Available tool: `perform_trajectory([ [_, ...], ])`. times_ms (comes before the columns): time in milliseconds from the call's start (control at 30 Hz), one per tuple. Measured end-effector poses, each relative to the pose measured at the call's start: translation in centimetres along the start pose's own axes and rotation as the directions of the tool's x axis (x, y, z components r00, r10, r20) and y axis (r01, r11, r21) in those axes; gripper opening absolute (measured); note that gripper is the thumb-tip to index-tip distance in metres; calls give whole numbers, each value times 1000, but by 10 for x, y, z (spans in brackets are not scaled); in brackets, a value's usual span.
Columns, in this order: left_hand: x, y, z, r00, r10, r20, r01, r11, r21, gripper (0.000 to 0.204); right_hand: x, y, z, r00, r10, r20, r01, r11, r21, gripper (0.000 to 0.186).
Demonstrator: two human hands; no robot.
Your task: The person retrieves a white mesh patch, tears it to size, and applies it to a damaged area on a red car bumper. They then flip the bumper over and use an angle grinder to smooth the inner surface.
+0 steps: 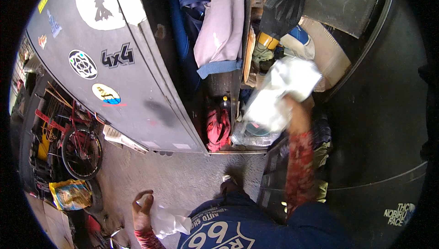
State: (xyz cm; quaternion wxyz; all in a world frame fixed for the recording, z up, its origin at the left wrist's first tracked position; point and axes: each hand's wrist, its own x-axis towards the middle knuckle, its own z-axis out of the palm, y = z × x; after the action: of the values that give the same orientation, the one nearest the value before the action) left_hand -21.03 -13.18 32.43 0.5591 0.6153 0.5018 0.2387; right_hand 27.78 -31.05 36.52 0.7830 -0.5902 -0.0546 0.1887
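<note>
A worker's right hand (298, 117) meets a glossy white bundle (286, 87), smooth, loosely folded and smeared by motion, in front of the packed shelves of an open metal locker. Blur and the bundle hide the right fingers; whether they pinch or spread, one cannot tell. Low at the worker's side, the left hand (142, 209) curls its fingers toward the thumb, pinching thin, crumpled, see-through white film (170, 219) that trails toward the navy shirt (219, 230).

Inside the locker hang a soft mauve garment (222, 25) with a ribbed blue edge and a limp black cloth (283, 7), near stiff, tan cardboard (327, 50). Wrinkled red fabric (218, 128) slumps below. The smooth grey door (114, 61) carries stickers. Underfoot lies a rough grey concrete floor (183, 171); at left stand a bicycle (82, 150) and a shiny yellow-and-blue sack (71, 195).
</note>
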Motion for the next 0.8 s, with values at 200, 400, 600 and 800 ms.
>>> perform_trajectory([
  [200, 40, -112, 4, 999, -18, 31, 12, 987, 159, 30, 186, -84, 11, 876, -483, -10, 482, 872, 84, 41],
  [400, 58, -189, 7, 972, -233, -32, 235, 971, 46, 32, 353, -107, 57, 845, -504, 179, 534, 790, -300, 36],
  [600, 57, -230, 3, 898, -407, -170, 409, 912, -25, 33, 372, -94, 29, 841, -538, 62, 488, 702, -520, 29],
  [800, 64, -225, -10, 906, -410, -103, 399, 910, -110, 31, 206, -65, 42, 338, -902, -270, 817, 423, -392, 26],
])
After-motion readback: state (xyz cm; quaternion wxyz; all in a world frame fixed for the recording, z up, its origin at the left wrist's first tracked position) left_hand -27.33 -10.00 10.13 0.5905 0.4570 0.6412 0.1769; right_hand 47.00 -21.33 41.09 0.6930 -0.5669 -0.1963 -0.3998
